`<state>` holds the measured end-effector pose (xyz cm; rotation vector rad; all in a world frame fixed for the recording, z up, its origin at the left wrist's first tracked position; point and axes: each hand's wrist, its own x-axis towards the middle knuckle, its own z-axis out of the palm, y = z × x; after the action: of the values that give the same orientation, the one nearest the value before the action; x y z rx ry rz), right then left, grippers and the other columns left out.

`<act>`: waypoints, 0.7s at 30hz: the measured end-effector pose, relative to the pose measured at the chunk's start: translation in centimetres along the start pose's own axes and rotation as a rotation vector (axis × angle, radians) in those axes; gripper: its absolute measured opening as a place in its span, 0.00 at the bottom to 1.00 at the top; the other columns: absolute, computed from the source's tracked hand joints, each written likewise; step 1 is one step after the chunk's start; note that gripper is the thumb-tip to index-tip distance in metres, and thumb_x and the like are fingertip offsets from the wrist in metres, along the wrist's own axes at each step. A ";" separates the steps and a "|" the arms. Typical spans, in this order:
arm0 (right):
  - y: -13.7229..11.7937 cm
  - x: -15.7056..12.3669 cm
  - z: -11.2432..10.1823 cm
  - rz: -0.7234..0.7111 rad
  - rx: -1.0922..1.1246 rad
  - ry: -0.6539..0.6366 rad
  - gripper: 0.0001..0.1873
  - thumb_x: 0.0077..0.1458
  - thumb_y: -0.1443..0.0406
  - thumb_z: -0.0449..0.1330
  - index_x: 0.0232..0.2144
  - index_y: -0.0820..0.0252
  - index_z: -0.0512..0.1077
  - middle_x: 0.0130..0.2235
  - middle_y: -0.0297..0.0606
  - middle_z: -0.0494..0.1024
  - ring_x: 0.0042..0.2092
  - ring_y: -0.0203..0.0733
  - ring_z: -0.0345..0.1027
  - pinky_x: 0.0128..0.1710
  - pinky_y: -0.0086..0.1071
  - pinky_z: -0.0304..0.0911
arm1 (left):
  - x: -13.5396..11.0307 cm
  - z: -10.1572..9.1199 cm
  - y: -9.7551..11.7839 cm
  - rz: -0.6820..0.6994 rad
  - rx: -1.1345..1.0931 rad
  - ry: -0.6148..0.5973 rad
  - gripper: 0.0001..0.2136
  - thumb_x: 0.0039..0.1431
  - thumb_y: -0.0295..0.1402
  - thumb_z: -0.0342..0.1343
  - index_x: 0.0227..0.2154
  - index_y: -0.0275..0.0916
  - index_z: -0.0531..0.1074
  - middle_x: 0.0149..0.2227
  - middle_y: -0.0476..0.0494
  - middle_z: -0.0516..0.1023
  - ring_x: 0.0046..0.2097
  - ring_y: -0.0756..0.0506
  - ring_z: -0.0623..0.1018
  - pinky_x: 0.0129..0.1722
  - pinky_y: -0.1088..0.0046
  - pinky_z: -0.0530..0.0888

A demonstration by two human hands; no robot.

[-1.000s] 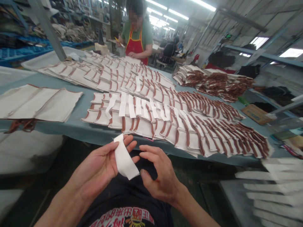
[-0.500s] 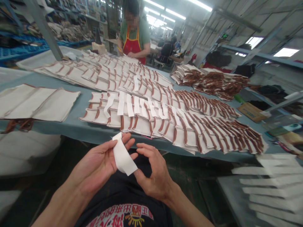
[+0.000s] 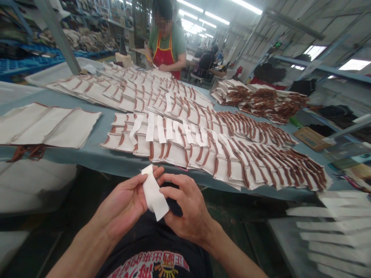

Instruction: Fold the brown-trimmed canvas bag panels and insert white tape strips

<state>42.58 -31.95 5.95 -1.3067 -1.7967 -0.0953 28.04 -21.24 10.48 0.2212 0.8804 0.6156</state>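
A short white fabric strip (image 3: pixel 153 193) lies across my left hand (image 3: pixel 124 204), palm up. The thumb pins its upper end against the fingers, while its lower end hangs loose. On the strip's right side is my right hand (image 3: pixel 188 208), with fingers curved and a gap between thumb and fingertips. Its fingertips touch or nearly touch the strip's edge and the left fingers. Just beyond both hands, overlapping rows of cream fabric panels with brown edging (image 3: pixel 176 154) cover the table. Several similar white strips (image 3: pixel 160 129) are laid on these panels.
The blue-grey table (image 3: pixel 87 160) edge runs before me. Larger cream panels (image 3: pixel 55 125) lie left. A brown-trimmed stack (image 3: pixel 257 98) and cardboard box (image 3: pixel 311 138) stand right. More pale strips (image 3: pixel 333 231) hang lower right. Across the table stands a person in a red apron (image 3: pixel 164 56).
My right hand has moved in closer to the strip and my left fingers. The strip's lower end has swung slightly down. The view has shifted a little.
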 end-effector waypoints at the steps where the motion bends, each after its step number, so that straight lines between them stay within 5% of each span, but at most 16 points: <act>1: 0.2 0.3 0.0 -0.030 -0.004 -0.009 0.16 0.60 0.72 0.62 0.50 0.53 0.74 0.56 0.46 0.82 0.59 0.50 0.76 0.61 0.48 0.70 | 0.0 0.0 -0.1 -0.001 0.015 -0.012 0.16 0.75 0.18 0.43 0.52 0.23 0.76 0.37 0.33 0.87 0.32 0.45 0.88 0.31 0.71 0.88; 5: 0.6 1.1 0.1 -0.008 0.109 0.007 0.07 0.66 0.70 0.62 0.41 0.52 0.76 0.49 0.40 0.86 0.54 0.48 0.78 0.60 0.48 0.71 | 0.0 -0.4 -0.7 0.007 0.083 -0.015 0.15 0.75 0.19 0.45 0.47 0.26 0.79 0.37 0.33 0.88 0.30 0.46 0.86 0.29 0.72 0.86; 9: 0.5 1.5 0.7 0.271 0.266 0.055 0.06 0.68 0.67 0.60 0.41 0.55 0.78 0.43 0.41 0.86 0.47 0.46 0.80 0.52 0.41 0.74 | 0.6 -1.7 -1.8 0.109 0.239 -0.045 0.12 0.74 0.23 0.51 0.49 0.30 0.81 0.39 0.35 0.89 0.34 0.44 0.87 0.32 0.72 0.85; 14: 1.1 3.0 2.0 0.649 0.471 0.134 0.11 0.68 0.59 0.59 0.33 0.56 0.74 0.32 0.34 0.79 0.34 0.41 0.73 0.36 0.33 0.70 | 1.7 -4.5 -3.9 0.189 0.352 -0.062 0.15 0.71 0.38 0.62 0.47 0.29 0.83 0.36 0.35 0.90 0.36 0.42 0.86 0.39 0.72 0.83; 21: 2.8 8.3 4.0 0.801 0.736 0.179 0.18 0.62 0.50 0.62 0.30 0.55 0.67 0.25 0.27 0.66 0.26 0.35 0.58 0.24 0.28 0.55 | 2.4 -5.3 -6.0 0.472 0.607 0.010 0.32 0.55 0.68 0.64 0.31 0.39 0.86 0.27 0.42 0.85 0.29 0.43 0.78 0.28 0.72 0.73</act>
<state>41.99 -22.56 8.06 -1.2930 -0.8962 0.7862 27.52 -24.97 3.03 0.9955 1.0159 0.7700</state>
